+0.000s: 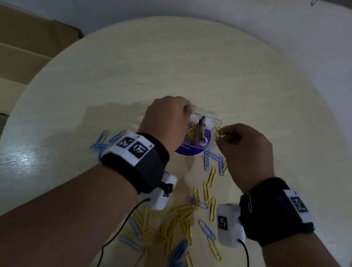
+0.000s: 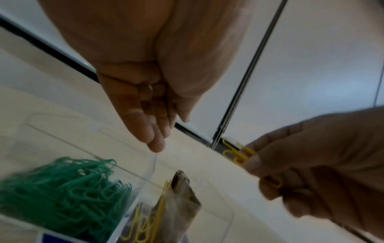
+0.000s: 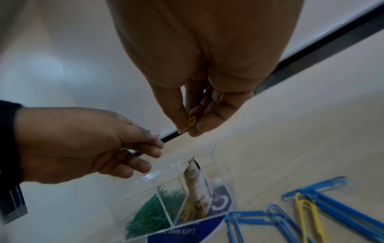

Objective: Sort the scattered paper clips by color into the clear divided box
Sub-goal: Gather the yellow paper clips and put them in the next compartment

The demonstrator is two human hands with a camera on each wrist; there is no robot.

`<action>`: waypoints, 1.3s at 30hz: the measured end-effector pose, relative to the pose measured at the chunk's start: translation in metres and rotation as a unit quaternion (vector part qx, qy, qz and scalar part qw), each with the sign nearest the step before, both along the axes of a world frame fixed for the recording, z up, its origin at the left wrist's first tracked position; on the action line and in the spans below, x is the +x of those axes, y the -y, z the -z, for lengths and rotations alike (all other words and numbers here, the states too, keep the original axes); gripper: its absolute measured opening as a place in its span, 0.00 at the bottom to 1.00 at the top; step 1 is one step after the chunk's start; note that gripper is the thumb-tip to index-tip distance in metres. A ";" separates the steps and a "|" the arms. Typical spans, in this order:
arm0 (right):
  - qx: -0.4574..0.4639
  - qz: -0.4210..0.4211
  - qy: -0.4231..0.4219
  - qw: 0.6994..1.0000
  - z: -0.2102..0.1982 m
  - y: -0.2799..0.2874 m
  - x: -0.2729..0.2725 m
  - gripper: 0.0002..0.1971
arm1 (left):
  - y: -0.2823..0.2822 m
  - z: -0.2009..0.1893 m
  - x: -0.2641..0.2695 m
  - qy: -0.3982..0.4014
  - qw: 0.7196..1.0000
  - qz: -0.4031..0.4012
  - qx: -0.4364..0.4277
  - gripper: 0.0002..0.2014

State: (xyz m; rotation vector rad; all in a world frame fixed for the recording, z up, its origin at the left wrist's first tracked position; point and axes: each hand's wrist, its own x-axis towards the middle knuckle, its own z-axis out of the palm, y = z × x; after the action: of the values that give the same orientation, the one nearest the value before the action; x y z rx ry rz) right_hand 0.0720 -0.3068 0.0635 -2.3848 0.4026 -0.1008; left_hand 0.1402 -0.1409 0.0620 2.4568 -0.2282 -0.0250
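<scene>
The clear divided box (image 1: 217, 119) stands mid-table on a blue round label (image 1: 190, 152). One compartment holds green clips (image 2: 62, 189), and the one beside it holds yellow clips (image 2: 145, 220) and a crumpled paper scrap (image 3: 196, 189). My left hand (image 1: 188, 111) hovers at the box's far-left rim with its fingers (image 2: 154, 143) nearly straight and empty. My right hand (image 1: 223, 137) pinches a few yellow clips (image 1: 218, 130) between thumb and fingers, just right of and above the box. Loose yellow clips (image 1: 179, 218) and blue clips (image 1: 175, 259) lie scattered nearer to me.
More blue clips lie left of my left wrist (image 1: 101, 144) and just in front of the box (image 3: 311, 205). The round table (image 1: 134, 68) stands against a white wall. A cardboard box (image 1: 10, 47) sits off the table's left. Black camera cables (image 1: 122, 224) hang from both wrists.
</scene>
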 end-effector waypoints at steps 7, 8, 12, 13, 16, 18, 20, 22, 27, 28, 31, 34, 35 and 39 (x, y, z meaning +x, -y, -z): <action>0.015 -0.030 -0.026 0.999 0.005 -0.027 0.033 0.06 | -0.054 0.002 -0.033 -0.032 0.989 -0.088 -0.112 0.09; 0.013 -0.041 -0.025 0.999 0.005 -0.028 0.034 0.08 | -0.062 0.004 -0.040 -0.038 0.989 -0.091 -0.111 0.09; -0.013 -0.008 0.027 1.000 -0.008 -0.005 0.052 0.07 | -0.090 0.014 -0.064 -0.052 0.988 -0.115 -0.091 0.07; -0.035 -0.014 0.016 0.999 -0.010 0.004 0.061 0.06 | -0.095 0.018 -0.070 -0.058 0.988 -0.118 -0.084 0.05; -0.124 -0.117 -0.097 0.981 -0.006 0.014 0.095 0.08 | -0.104 0.028 -0.082 -0.080 0.991 -0.088 -0.059 0.09; -0.157 -0.185 -0.155 0.957 0.003 0.009 0.106 0.13 | -0.103 0.032 -0.083 -0.077 0.996 -0.033 -0.021 0.18; -0.192 -0.231 -0.183 0.936 0.015 0.004 0.114 0.19 | -0.097 0.035 -0.075 -0.044 0.998 0.021 0.039 0.23; -0.238 -0.259 -0.208 0.913 0.023 0.001 0.117 0.21 | -0.088 0.036 -0.064 0.006 0.994 0.060 0.092 0.24; -0.279 -0.286 -0.219 0.890 0.024 -0.005 0.116 0.16 | -0.077 0.045 -0.048 0.032 0.985 0.091 0.140 0.24; -0.278 -0.286 -0.216 0.891 0.025 -0.004 0.115 0.17 | -0.076 0.047 -0.048 0.035 0.985 0.089 0.142 0.24; -0.221 -0.280 -0.206 0.911 0.030 0.000 0.115 0.20 | -0.074 0.054 -0.050 0.040 0.987 0.087 0.130 0.24; -0.168 -0.271 -0.209 0.925 0.032 -0.002 0.115 0.21 | -0.071 0.058 -0.051 0.051 0.988 0.076 0.122 0.24; -0.162 -0.269 -0.217 0.924 0.032 -0.003 0.116 0.21 | -0.070 0.059 -0.051 0.058 0.988 0.071 0.121 0.23; -0.189 -0.260 -0.226 0.919 0.029 -0.011 0.114 0.21 | -0.069 0.064 -0.046 0.094 0.983 0.065 0.142 0.14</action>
State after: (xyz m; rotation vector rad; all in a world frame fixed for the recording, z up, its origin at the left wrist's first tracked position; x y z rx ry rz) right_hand 0.1861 -0.2958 0.0340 -2.8086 -0.0710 0.6854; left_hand 0.0942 -0.0723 -0.0020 2.7260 -0.4971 0.1261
